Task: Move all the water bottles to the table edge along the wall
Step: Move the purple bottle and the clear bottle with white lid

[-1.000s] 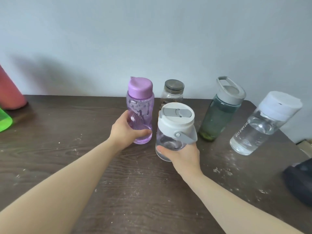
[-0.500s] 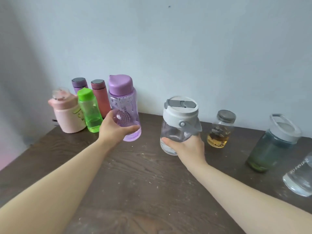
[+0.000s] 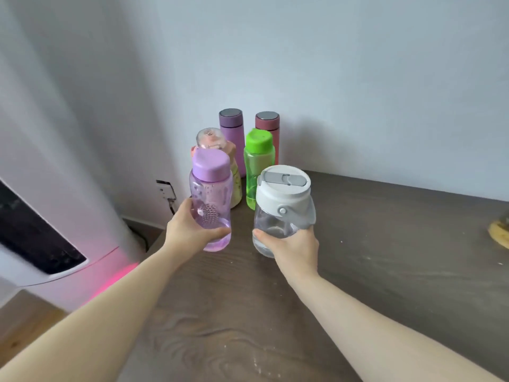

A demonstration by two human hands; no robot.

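Note:
My left hand point(image 3: 190, 232) grips the base of a clear purple bottle point(image 3: 210, 194) with a purple cap, held upright near the table's left end. My right hand point(image 3: 292, 249) holds a clear bottle with a white lid and grey strap point(image 3: 282, 205), just to the right of the purple one. Behind them, in the corner by the wall, stand a green bottle point(image 3: 259, 164), a purple flask point(image 3: 232, 128), a dark red flask point(image 3: 267, 121) and a pink bottle point(image 3: 213, 140), partly hidden by the purple bottle.
The dark wooden table point(image 3: 385, 257) runs right along the grey wall. A jar with yellow contents point(image 3: 500, 234) shows at the right edge. A white appliance point(image 3: 41, 238) stands left of the table, with a wall socket and cable point(image 3: 166, 193) behind it.
Both hands have carried their bottles left, toward the corner group. The view has swung left, so the bottles on the right have left the frame.

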